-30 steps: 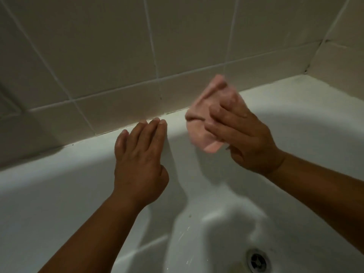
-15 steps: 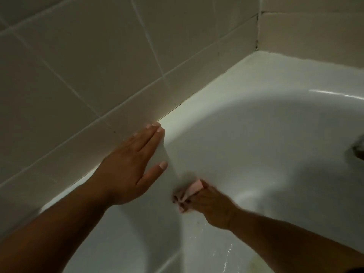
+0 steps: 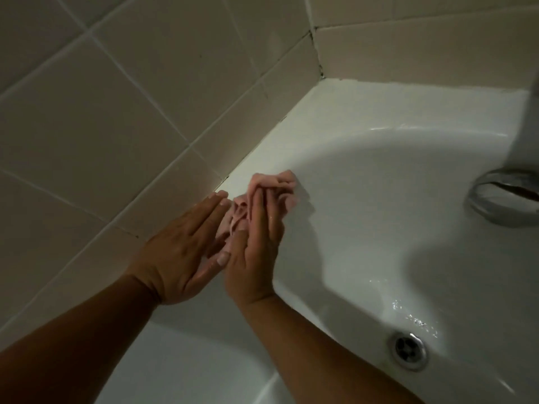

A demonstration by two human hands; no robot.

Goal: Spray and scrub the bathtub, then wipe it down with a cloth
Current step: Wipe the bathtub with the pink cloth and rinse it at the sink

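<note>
Pink cloth (image 3: 280,188) is pressed onto the bathtub rim (image 3: 320,112) by straight fingers of the right hand (image 3: 256,252); the left hand (image 3: 180,252) is laid flat alongside, fingers extended.

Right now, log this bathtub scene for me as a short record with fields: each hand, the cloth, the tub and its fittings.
left hand: flat, fingers straight, lying on the bathtub rim beside the tiled wall
right hand: straight fingers pressing the pink cloth against the rim's inner edge
pink cloth: bunched, partly under the right hand
drain: metal, no plug in it, water drops just above it
overflow plate: chrome, on the tub's end wall
</note>
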